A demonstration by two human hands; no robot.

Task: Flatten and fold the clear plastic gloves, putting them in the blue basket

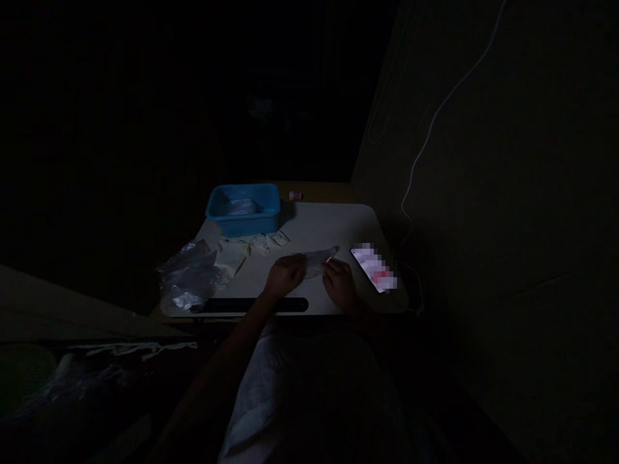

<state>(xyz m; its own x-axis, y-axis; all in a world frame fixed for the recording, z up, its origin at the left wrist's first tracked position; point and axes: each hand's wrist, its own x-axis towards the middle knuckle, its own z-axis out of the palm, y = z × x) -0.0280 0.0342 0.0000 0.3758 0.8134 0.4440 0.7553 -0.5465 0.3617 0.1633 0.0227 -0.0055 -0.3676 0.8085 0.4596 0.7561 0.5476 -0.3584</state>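
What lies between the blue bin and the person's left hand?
Crumpled pale scraps on the white tabletop, between the blue bin and the left hand, in the head view.

The surface (338, 222) carries one blue basin (249, 225) and one lit phone (374, 267). Two hands (312, 280) show, and one white cable (434, 119) hangs at the right.

White table (333, 222) bearing blue basin (249, 225), crumpled clear plastic (191, 277), pale scraps (232, 258), lit phone (374, 267).
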